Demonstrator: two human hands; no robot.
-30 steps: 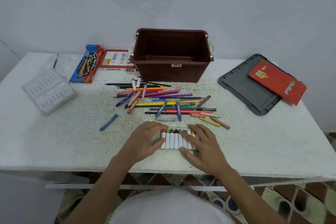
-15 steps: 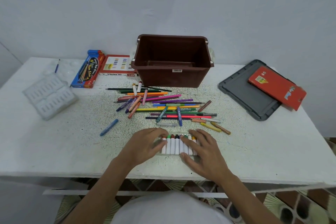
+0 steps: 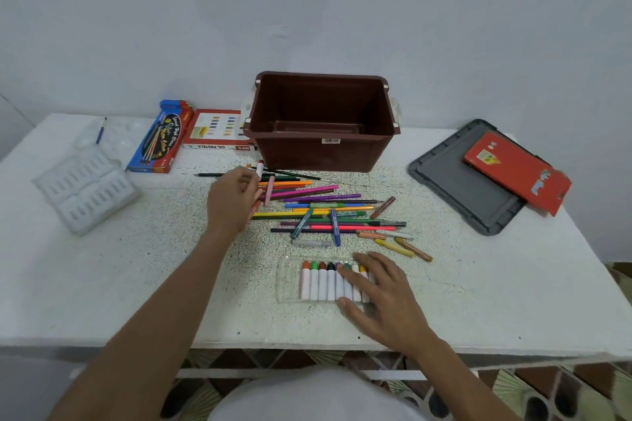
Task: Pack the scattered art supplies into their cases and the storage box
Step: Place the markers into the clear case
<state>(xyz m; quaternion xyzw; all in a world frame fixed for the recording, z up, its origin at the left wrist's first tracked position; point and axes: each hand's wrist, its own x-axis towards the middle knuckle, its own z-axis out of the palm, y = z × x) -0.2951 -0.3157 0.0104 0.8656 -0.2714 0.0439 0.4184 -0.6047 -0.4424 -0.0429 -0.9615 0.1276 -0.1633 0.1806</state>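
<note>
Filling the tray [image 3: 289,278]: our left hand [image 3: 236,202] pinches a loose crayon [image 3: 260,170] mid-frame, our flat right hand [image 3: 379,287] steadies the tray; next, slot it in.

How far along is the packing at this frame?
Early. Done: a row of crayons sits in the clear tray. In hand: the right hand rests on them; the left hand is at a white crayon in the loose pile. Left: that pile; the brown box is empty.
</note>
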